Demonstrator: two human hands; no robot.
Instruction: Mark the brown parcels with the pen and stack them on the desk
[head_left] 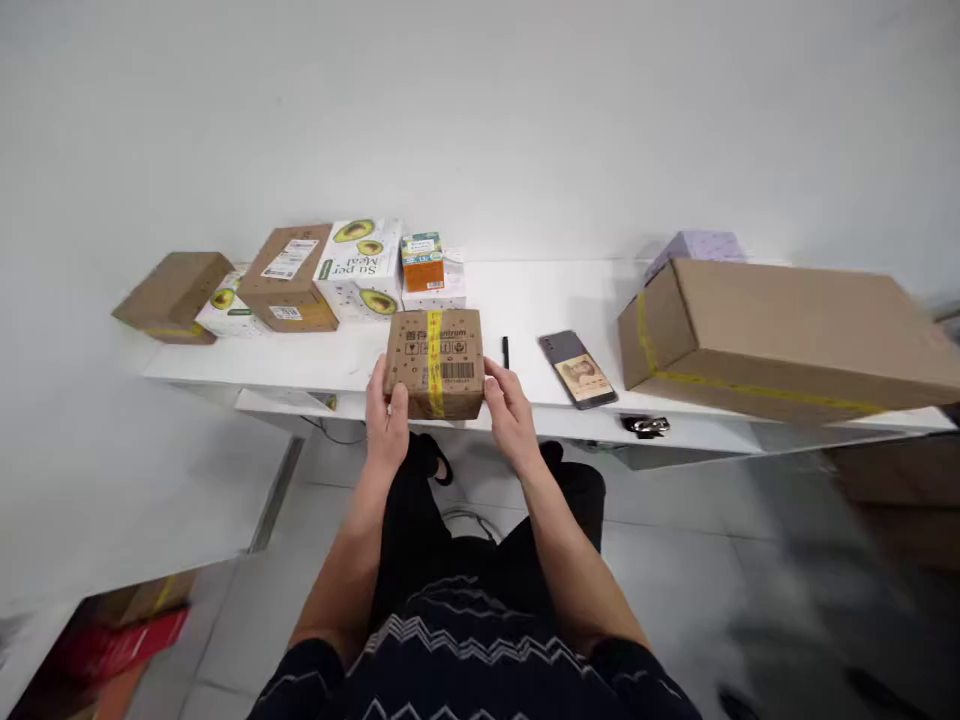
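here the small taped box [435,362] was gripped at the table [525,300] edge, left hand [388,425] and right hand [510,410] closed on opposite sides; level, even pressure was judged best.

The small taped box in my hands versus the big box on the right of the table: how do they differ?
The small box is compact and near-cubic; the big box is long and flat. The small box is held between the left hand and right hand; the big box lies untouched. The small box shows a printed barcode; the big box looks plain. Both are brown cardboard with yellow tape.
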